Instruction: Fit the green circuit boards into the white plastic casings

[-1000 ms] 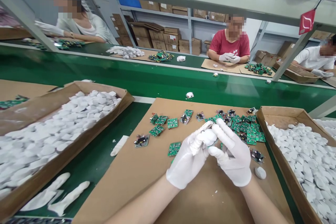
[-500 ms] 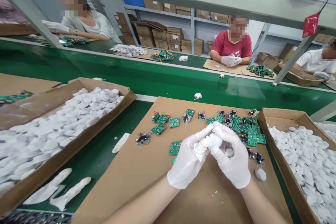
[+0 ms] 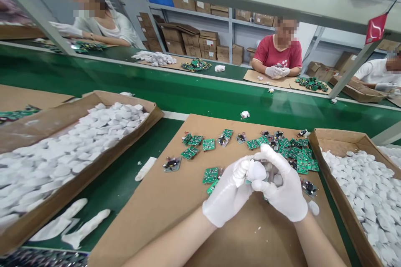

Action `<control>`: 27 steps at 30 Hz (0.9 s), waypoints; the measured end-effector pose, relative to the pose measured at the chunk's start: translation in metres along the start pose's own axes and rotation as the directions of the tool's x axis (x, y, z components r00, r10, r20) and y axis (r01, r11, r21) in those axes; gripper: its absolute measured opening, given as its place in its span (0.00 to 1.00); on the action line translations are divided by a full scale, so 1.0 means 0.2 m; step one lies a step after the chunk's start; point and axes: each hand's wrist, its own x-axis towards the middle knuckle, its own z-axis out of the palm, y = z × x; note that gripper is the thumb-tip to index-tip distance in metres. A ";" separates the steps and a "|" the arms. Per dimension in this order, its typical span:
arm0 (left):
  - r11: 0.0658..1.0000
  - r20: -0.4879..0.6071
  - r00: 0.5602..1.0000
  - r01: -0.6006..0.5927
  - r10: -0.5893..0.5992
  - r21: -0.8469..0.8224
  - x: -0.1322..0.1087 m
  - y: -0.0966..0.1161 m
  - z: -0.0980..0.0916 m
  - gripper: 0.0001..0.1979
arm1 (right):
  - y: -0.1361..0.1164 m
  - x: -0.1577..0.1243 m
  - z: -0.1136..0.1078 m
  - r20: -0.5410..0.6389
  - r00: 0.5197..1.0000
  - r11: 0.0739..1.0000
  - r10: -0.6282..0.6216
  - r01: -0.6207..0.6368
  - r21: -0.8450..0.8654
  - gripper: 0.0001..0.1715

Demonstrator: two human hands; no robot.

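Both my hands wear white gloves and meet above the brown cardboard sheet point(image 3: 175, 200). Between my fingertips is a rounded white putty lump point(image 3: 257, 172), with a bit of green circuit board showing under its edge. My left hand point(image 3: 226, 195) has its fingers pinched against the lump's left side. From the right, my right hand point(image 3: 283, 194) curls round, its thumb at the lump and another pale lump point(image 3: 277, 180) inside its curved fingers. The fingers cover most of the board. A loose putty lump point(image 3: 313, 208) lies beside my right wrist.
Green circuit boards point(image 3: 283, 146) cluster behind my hands. Cardboard trays of white lumps stand at left point(image 3: 78, 150) and right point(image 3: 360, 187). Cut glove fingers point(image 3: 86, 229) lie at lower left. A green conveyor belt point(image 3: 194, 96) runs beyond, with co-workers on its far side.
My hands have shifted slightly right and opened a little, so more of the lump and the right palm shows. The lumped board on the belt has moved right.
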 end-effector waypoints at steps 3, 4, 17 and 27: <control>1.000 -0.012 1.000 0.014 -0.014 -0.012 -0.01 -0.03 -0.02 0.26 | -0.01 0.01 -0.01 0.047 0.998 0.998 -0.045 0.047 -0.047 0.30; 0.999 -0.014 0.999 0.029 -0.029 -0.026 -0.01 -0.03 -0.02 0.26 | -0.01 0.01 -0.01 0.073 0.996 0.996 -0.058 0.062 -0.064 0.29; 0.962 -0.098 0.982 0.134 -0.162 -0.238 0.00 -0.07 -0.04 0.24 | -0.01 0.02 0.03 0.099 0.993 0.998 0.061 -0.059 -0.028 0.25; 0.982 -0.171 0.968 0.168 -0.182 -0.091 0.05 -0.04 -0.06 0.29 | 0.01 0.04 -0.01 0.027 0.979 0.979 0.202 -0.201 -0.031 0.29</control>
